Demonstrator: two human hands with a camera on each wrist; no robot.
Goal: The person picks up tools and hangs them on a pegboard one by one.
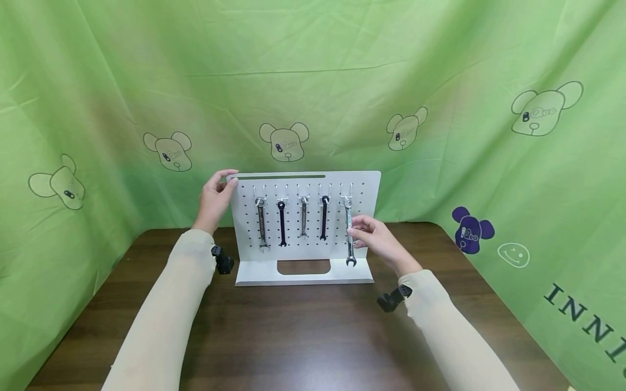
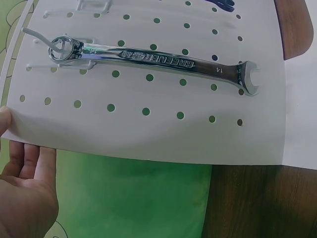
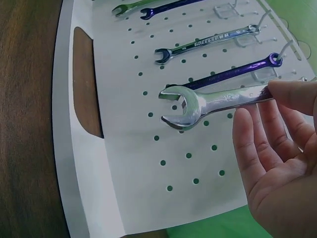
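Note:
My left hand [image 1: 215, 200] grips the upper left corner of a white pegboard stand [image 1: 313, 252], thumb in front and fingers behind the panel. With thumb and fingers, my right hand [image 1: 374, 239] pinches a silver combination wrench [image 1: 350, 236] in front of the board's right side. Its open end [image 3: 183, 106] points down, and its ring end is at the rightmost hook; whether it hangs on the hook I cannot tell. Left of it hang a dark wrench [image 1: 324, 218], a short silver wrench [image 1: 304, 217], another dark wrench [image 1: 282, 224] and a silver wrench marked 14 [image 2: 148, 58].
The stand rests on a brown wooden table [image 1: 313, 331], its base having a cut-out slot toward the front. Metal hooks [image 1: 346, 190] stick out from the perforated panel. A green curtain [image 1: 342, 54] with printed bear heads hangs behind and on both sides.

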